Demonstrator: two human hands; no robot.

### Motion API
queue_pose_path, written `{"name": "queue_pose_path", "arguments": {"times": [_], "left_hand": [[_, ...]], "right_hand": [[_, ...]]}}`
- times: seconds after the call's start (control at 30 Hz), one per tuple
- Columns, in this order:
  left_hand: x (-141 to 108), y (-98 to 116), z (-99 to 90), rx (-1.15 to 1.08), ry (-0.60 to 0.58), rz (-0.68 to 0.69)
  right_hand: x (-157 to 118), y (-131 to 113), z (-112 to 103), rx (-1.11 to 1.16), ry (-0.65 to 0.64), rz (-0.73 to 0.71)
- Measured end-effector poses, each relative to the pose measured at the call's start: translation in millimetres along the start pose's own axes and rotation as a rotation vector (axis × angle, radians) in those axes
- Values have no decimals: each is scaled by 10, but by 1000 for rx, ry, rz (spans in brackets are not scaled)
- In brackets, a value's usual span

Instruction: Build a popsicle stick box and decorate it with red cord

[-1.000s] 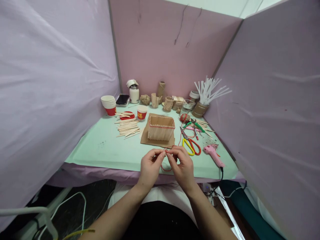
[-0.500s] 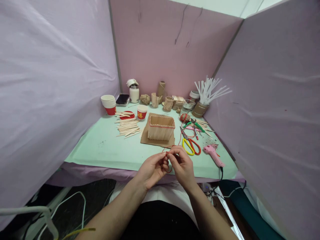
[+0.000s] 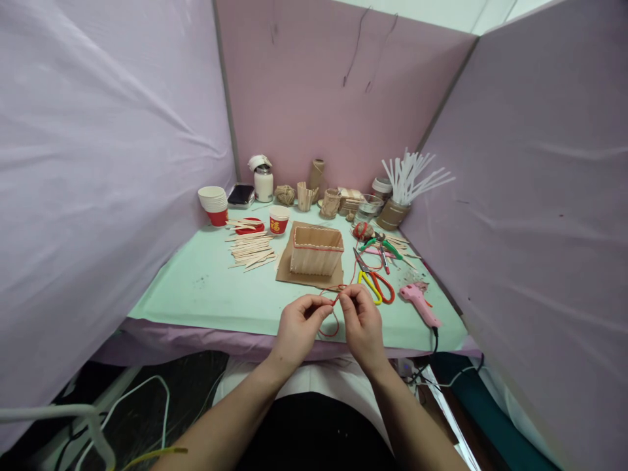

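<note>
Near the table's front edge, my left hand [image 3: 300,327] pinches a red cord [image 3: 330,335] between thumb and fingertips. My right hand [image 3: 362,322] pinches the same cord just to the right, a short gap away. A loop of the cord hangs below the fingertips, and another strand runs back past the scissors toward a wound ball [image 3: 363,231]. Behind my hands, a box of wooden sticks [image 3: 316,256] with red cord along its rim rests on a cardboard piece [image 3: 284,269].
Yellow-and-red-handled scissors [image 3: 375,286], green pliers [image 3: 387,246] and a pink glue gun [image 3: 420,306] lie on the right. Wooden sticks [image 3: 252,251] and paper cups [image 3: 279,220] are on the left. Jars, twine and a holder of white sticks [image 3: 394,214] line the back.
My fingertips have moved slightly apart, with a short twisted piece of cord now visible between them. My left hand has turned more palm-down, and the hanging loop shows more fully.
</note>
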State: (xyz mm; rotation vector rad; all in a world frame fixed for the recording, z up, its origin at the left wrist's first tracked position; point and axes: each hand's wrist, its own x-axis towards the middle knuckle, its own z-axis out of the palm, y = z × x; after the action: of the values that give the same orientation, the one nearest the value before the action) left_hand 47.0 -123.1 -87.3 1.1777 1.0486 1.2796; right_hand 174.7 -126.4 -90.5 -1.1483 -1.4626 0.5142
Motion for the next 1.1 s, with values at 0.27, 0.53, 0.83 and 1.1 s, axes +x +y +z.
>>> {"name": "queue_pose_path", "arguments": {"times": [0.27,0.53,0.83,1.1], "left_hand": [[-3,26,16,-83,-15,-107],[-25,26,13,-168,-146,-165],[10,-8,-13,-246,-136,-233],[-10,14,-10,-49,-67,-67]], "right_hand": [[35,-24,-4,142,6,168],[52,-89,-47,223,-54,242],[37,-71,-49,260,-116,247],[14,-66,-88,-28,-93,14]]}}
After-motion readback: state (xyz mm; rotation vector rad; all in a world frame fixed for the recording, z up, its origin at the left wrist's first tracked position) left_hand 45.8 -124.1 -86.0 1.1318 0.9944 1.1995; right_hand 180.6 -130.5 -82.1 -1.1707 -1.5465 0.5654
